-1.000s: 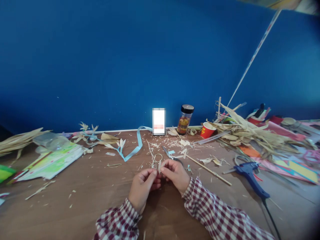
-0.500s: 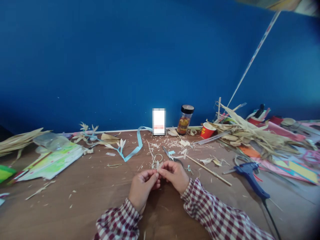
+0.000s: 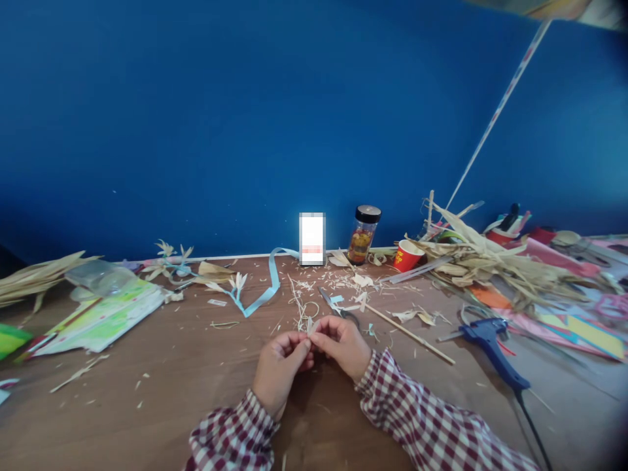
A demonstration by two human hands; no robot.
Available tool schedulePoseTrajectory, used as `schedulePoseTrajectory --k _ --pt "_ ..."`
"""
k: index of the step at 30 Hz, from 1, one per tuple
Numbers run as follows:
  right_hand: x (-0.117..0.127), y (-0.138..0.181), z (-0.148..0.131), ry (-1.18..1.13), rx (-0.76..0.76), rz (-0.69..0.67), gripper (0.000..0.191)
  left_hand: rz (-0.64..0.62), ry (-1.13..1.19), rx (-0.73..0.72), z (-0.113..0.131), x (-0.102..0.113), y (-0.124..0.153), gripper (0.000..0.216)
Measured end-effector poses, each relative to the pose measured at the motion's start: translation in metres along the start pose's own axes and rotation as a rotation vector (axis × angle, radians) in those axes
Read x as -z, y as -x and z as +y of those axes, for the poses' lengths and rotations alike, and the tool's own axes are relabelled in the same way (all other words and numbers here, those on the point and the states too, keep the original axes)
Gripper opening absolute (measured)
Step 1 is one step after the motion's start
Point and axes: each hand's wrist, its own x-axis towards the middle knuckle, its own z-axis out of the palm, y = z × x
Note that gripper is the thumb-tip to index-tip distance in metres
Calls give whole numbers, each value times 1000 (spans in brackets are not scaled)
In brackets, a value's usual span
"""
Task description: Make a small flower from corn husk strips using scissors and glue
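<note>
Nearest the viewer, two forearms in red-and-white checked sleeves [image 3: 417, 418] are reaching onto the brown tabletop [image 3: 161, 386]. The left hand [image 3: 279, 367] and the right hand [image 3: 344, 343] are meeting fingertip to fingertip. Each grip is closing narrowly on the same small pale husk strip [image 3: 309, 325], which is sticking up between the thumbs and forefingers, over the middle of the tabletop. Just beyond the grip, loose curls and shavings [image 3: 304, 304] are lying scattered, and a pair of scissors [image 3: 336, 307] is resting just beyond the right hand. To the right of the grip, a thin wooden stick [image 3: 410, 335] is lying at a slant. Farther right, a blue glue gun [image 3: 490, 343] is lying on its side, its black cord trailing toward the near edge. Beyond and left of the grip, a light blue ribbon [image 3: 260, 296] is curling across the tabletop beside small husk flowers [image 3: 238, 281]. Well to the left, green printed sheets [image 3: 101, 317] are lying flat. Far beyond the grip, against the blue wall [image 3: 245, 118], a blurred white rectangle [image 3: 312, 238] is standing upright, with a black-lidded jar [image 3: 364, 234] and a red paper cup [image 3: 406, 255] to its right. Far to the right, a heap of dried husks [image 3: 490, 265] is lying over coloured paper.
</note>
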Motion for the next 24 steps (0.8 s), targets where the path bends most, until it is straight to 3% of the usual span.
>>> schedulePoseTrajectory --k 24 --pt "1 -1 1 23 -4 -19 21 -39 -6 9 0 0 -1 22"
